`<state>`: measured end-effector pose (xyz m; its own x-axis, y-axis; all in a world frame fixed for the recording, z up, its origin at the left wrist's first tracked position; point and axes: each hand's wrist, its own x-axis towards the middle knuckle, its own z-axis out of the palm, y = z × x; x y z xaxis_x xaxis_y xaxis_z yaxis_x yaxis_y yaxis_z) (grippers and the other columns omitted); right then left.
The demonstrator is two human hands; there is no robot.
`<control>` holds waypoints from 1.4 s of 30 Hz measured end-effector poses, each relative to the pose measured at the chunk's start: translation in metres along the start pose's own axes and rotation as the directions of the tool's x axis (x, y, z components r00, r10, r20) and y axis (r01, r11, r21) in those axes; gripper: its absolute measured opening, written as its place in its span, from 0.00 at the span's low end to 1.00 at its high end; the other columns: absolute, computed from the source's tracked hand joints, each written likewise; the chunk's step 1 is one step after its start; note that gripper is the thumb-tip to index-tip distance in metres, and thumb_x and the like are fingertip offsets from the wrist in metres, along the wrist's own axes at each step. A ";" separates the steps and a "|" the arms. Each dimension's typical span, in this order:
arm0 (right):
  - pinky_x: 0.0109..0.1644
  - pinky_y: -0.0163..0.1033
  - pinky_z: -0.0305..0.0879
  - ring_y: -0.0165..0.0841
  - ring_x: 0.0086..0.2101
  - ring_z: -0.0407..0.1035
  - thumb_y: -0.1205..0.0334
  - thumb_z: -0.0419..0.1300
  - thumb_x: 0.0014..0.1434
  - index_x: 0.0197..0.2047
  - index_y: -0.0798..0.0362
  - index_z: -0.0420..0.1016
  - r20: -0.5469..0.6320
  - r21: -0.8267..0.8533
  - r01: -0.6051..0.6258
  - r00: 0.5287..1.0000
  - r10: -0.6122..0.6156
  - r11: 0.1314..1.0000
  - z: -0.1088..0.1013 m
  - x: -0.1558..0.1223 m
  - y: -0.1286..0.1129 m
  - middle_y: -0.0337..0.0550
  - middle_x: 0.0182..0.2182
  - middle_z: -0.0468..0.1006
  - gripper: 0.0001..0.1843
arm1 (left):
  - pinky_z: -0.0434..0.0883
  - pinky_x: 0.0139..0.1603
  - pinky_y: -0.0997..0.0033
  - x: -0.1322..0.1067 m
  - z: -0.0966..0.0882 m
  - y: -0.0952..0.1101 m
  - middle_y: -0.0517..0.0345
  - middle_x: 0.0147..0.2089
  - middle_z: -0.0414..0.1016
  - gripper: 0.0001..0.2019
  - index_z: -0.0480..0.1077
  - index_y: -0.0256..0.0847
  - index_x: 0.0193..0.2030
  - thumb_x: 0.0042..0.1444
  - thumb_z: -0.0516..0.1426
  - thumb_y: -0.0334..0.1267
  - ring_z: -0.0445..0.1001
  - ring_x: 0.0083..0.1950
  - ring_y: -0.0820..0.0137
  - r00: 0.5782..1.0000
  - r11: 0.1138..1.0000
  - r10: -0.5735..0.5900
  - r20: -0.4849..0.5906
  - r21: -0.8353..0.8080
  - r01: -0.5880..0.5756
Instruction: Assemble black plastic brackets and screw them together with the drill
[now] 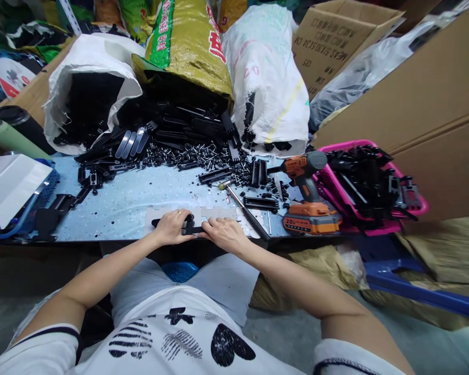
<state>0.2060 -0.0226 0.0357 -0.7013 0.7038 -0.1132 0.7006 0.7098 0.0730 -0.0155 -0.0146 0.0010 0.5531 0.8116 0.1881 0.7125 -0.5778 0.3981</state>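
Observation:
Both of my hands are at the front edge of the blue worktable, over a pale flat pad. My left hand is closed around a black plastic part, whose dark end sticks out to the left of the fingers. My right hand grips the right end of the same part, fingers bent over it. The palms hide much of its shape. To the right of my right hand lies a hammer with a black handle, its head pointing away from me.
An orange cordless drill stands at the right, beside a pink basket of black parts. Screws and small black pieces are heaped at the back, before a white sack and a yellow sack. A blue basket sits left.

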 end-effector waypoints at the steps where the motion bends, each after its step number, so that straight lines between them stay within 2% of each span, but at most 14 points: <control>1: 0.32 0.39 0.47 0.36 0.34 0.68 0.47 0.35 0.68 0.43 0.54 0.65 0.000 -0.009 0.007 1.000 -0.007 1.000 -0.002 0.000 0.000 0.46 0.35 0.71 0.25 | 0.66 0.43 0.65 -0.001 0.000 -0.001 0.50 0.45 0.70 0.28 0.60 0.37 0.48 0.50 0.56 0.57 0.71 0.44 0.62 1.000 1.000 0.019 -0.013 -0.007 -0.019; 5: 0.32 0.40 0.47 0.36 0.34 0.67 0.47 0.36 0.68 0.43 0.54 0.64 -0.012 -0.039 0.035 0.999 -0.036 0.999 -0.010 0.003 0.000 0.47 0.35 0.70 0.24 | 0.66 0.38 0.68 -0.003 0.003 -0.001 0.53 0.40 0.72 0.20 0.62 0.38 0.45 0.54 0.55 0.53 0.72 0.40 0.64 0.999 0.999 0.050 0.007 -0.003 -0.050; 10: 0.32 0.39 0.45 0.35 0.33 0.67 0.48 0.35 0.68 0.43 0.54 0.65 -0.016 -0.047 0.074 0.997 -0.074 0.996 -0.012 0.008 0.005 0.46 0.34 0.70 0.24 | 0.66 0.38 0.68 -0.004 0.003 0.000 0.51 0.39 0.72 0.21 0.63 0.38 0.44 0.53 0.56 0.54 0.72 0.40 0.63 1.000 1.000 0.005 -0.002 0.012 -0.005; 15: 0.32 0.38 0.47 0.33 0.32 0.65 0.45 0.38 0.67 0.40 0.55 0.67 -0.043 0.037 0.097 0.995 -0.095 0.995 0.010 0.009 0.023 0.45 0.34 0.70 0.25 | 0.66 0.38 0.66 0.011 0.002 0.003 0.51 0.38 0.72 0.27 0.65 0.38 0.43 0.49 0.55 0.61 0.72 0.41 0.61 0.983 0.999 -0.037 0.181 -0.001 0.037; 17: 0.35 0.38 0.49 0.33 0.35 0.64 0.45 0.39 0.66 0.38 0.56 0.67 -0.082 0.083 0.110 0.991 -0.103 0.991 0.024 0.009 0.032 0.46 0.35 0.70 0.26 | 0.66 0.43 0.65 0.034 0.003 -0.006 0.49 0.44 0.72 0.28 0.65 0.38 0.48 0.53 0.52 0.61 0.70 0.46 0.59 0.972 0.999 -0.023 0.235 -0.035 0.032; 20: 0.37 0.37 0.52 0.33 0.37 0.63 0.45 0.41 0.66 0.38 0.57 0.69 -0.132 0.137 0.100 0.988 -0.082 0.986 0.043 0.007 0.040 0.47 0.35 0.69 0.26 | 0.63 0.51 0.64 0.087 0.005 -0.039 0.45 0.52 0.67 0.18 0.63 0.36 0.54 0.62 0.47 0.43 0.66 0.53 0.62 0.975 0.977 -0.203 0.089 -0.044 0.208; 23: 0.38 0.37 0.53 0.33 0.37 0.62 0.44 0.42 0.65 0.40 0.57 0.69 -0.142 0.183 0.084 0.988 -0.058 0.980 0.054 0.003 0.038 0.48 0.36 0.69 0.25 | 0.62 0.52 0.62 0.142 0.004 -0.083 0.41 0.53 0.64 0.19 0.64 0.35 0.54 0.58 0.43 0.25 0.63 0.54 0.61 0.873 0.878 -0.465 -0.143 0.052 0.476; 26: 0.39 0.37 0.55 0.33 0.37 0.62 0.44 0.43 0.64 0.41 0.57 0.69 -0.138 0.230 0.057 0.990 -0.025 0.972 0.057 -0.001 0.033 0.48 0.36 0.69 0.25 | 0.61 0.50 0.56 0.179 0.003 -0.113 0.36 0.55 0.60 0.19 0.64 0.34 0.54 0.56 0.48 0.25 0.60 0.55 0.54 0.825 0.823 -0.535 -0.182 0.108 0.558; 28: 0.41 0.38 0.56 0.34 0.39 0.63 0.44 0.44 0.64 0.43 0.56 0.69 -0.156 0.272 0.060 0.988 -0.018 0.961 0.054 0.000 0.031 0.48 0.38 0.70 0.25 | 0.60 0.50 0.53 0.193 0.005 -0.123 0.35 0.55 0.58 0.17 0.65 0.35 0.54 0.56 0.50 0.28 0.59 0.55 0.52 0.858 0.850 -0.484 -0.171 0.138 0.508; 31: 0.45 0.39 0.58 0.35 0.42 0.63 0.46 0.47 0.64 0.47 0.57 0.69 -0.222 0.301 0.066 0.975 0.003 0.951 0.044 0.014 0.042 0.50 0.42 0.70 0.23 | 0.59 0.51 0.54 0.206 0.008 -0.128 0.38 0.53 0.61 0.13 0.68 0.34 0.48 0.58 0.48 0.28 0.59 0.54 0.55 0.955 0.935 -0.288 -0.069 0.194 0.296; 34: 0.47 0.39 0.59 0.35 0.44 0.62 0.52 0.46 0.66 0.47 0.58 0.68 -0.275 0.318 -0.074 0.947 0.166 0.945 0.034 0.049 0.075 0.51 0.43 0.71 0.19 | 0.59 0.52 0.59 0.216 0.010 -0.127 0.39 0.48 0.65 0.12 0.70 0.31 0.40 0.59 0.45 0.25 0.62 0.52 0.59 0.979 0.960 -0.205 -0.007 0.196 0.202; 37: 0.46 0.37 0.61 0.35 0.46 0.62 0.58 0.44 0.67 0.48 0.57 0.68 -0.232 0.362 -0.358 0.860 0.455 0.861 0.029 0.100 0.123 0.50 0.45 0.70 0.17 | 0.61 0.51 0.63 0.215 0.006 -0.120 0.39 0.46 0.67 0.13 0.69 0.28 0.43 0.59 0.45 0.26 0.64 0.50 0.60 0.974 0.954 -0.224 -0.046 0.195 0.228; 40: 0.46 0.40 0.62 0.38 0.48 0.63 0.62 0.47 0.64 0.50 0.56 0.67 -0.082 0.299 -0.613 0.747 0.659 0.732 0.032 0.147 0.163 0.51 0.46 0.70 0.15 | 0.63 0.51 0.65 0.189 -0.006 -0.105 0.40 0.47 0.68 0.16 0.66 0.27 0.51 0.60 0.45 0.30 0.67 0.49 0.62 0.944 0.945 -0.272 -0.185 0.136 0.299; 42: 0.46 0.41 0.62 0.40 0.46 0.65 0.65 0.51 0.60 0.48 0.58 0.68 0.015 0.260 -0.688 0.704 0.710 0.677 0.035 0.170 0.177 0.52 0.45 0.71 0.14 | 0.65 0.50 0.67 0.153 -0.016 -0.093 0.45 0.45 0.71 0.17 0.67 0.29 0.52 0.59 0.48 0.32 0.69 0.45 0.65 0.906 0.950 -0.299 -0.299 -0.001 0.313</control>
<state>0.2159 0.2215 -0.0049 0.0054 0.9991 -0.0427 0.9914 -0.0109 -0.1305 -0.0044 0.1643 0.0074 0.1596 0.9339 0.3199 0.8492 -0.2951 0.4380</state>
